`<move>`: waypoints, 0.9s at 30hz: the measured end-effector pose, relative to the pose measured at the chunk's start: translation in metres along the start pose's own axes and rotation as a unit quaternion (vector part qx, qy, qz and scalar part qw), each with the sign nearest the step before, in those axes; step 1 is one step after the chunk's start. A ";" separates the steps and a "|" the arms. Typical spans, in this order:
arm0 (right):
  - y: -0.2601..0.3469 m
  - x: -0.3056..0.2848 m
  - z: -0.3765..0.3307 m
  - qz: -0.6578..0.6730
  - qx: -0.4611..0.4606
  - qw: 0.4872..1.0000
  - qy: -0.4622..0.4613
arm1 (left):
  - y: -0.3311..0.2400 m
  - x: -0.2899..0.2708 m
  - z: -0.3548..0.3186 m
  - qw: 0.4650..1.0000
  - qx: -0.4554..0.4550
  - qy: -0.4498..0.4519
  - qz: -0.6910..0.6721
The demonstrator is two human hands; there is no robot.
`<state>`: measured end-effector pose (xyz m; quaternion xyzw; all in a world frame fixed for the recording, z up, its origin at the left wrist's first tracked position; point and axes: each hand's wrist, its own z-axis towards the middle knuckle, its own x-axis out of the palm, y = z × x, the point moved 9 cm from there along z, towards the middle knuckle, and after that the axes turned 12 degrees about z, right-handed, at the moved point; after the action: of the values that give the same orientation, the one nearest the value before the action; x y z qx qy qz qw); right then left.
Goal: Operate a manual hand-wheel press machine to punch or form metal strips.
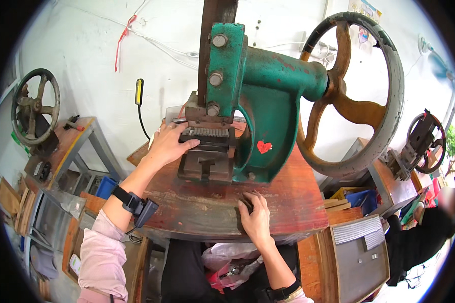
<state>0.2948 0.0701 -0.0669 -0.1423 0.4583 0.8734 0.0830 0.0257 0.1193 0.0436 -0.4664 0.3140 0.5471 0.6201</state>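
A green arbor press (273,116) with a large handwheel (351,96) stands on a reddish wooden bench (187,204). Under its ram, a dark steel die (206,161) bears a ridged, grey metal strip (211,132). My left hand (168,145) reaches to the die's left end, its fingers and thumb spread and touching there. Whether a small part lies under those fingertips is hidden. Near the front edge of the bench rests my right hand (256,216), fingers loosely bent and apart, with nothing visible in it.
To the left, another handwheel (35,107) stands on a side bench. At right are a third hand press (423,144), a shallow tray (361,270) with ridged metal strips, a blue bin (361,202), and a person in dark clothes (424,237). Plastic bags (232,260) lie over my lap.
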 end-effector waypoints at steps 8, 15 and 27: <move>0.017 -0.008 0.002 -0.032 -0.046 0.997 0.044 | -0.006 0.028 0.002 0.991 -0.027 0.080 0.103; 0.196 -0.138 0.055 -0.256 -0.399 0.877 -0.077 | 0.000 0.027 0.000 0.997 -0.046 0.033 0.057; 0.252 -0.265 0.332 -0.295 0.020 0.955 0.005 | -0.001 0.027 -0.005 0.996 -0.067 0.043 0.027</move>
<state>0.4192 0.1968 0.3943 -0.2737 0.4133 0.8002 0.3375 0.0324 0.1246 0.0176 -0.5212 0.3154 0.5632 0.5583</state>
